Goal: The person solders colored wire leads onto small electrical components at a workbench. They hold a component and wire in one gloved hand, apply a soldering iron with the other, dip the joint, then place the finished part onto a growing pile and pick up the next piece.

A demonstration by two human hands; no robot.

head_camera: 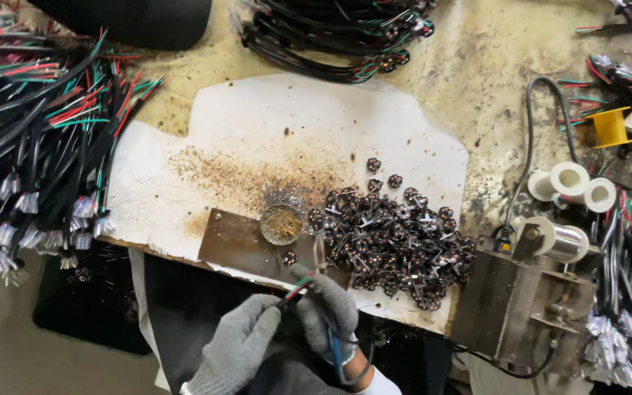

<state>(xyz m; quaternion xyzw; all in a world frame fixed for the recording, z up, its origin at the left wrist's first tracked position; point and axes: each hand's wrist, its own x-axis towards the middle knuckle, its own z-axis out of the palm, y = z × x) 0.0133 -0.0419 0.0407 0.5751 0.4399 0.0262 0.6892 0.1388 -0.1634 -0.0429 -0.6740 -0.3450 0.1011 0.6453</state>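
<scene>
Both my hands wear grey knit gloves at the bottom middle. My left hand (237,350) pinches a thin black cable (294,292) whose red and green wire ends point up toward the plate. My right hand (328,313) is closed around a slim tool with a blue cord; its pale tip (320,254) reaches over a brown metal plate (232,241). One small dark flower-shaped board (287,257) lies on the plate just beside the tip. A round tin of brownish paste (281,223) sits on the plate. A heap of the same small boards (396,238) lies right of it.
A scorched white sheet (294,124) covers the bench. Bundles of black cables with coloured wires lie at the left (31,132) and top (338,36). A metal box (521,307) with a solder spool (565,241) stands at right, near white (572,181) and yellow spools (612,126).
</scene>
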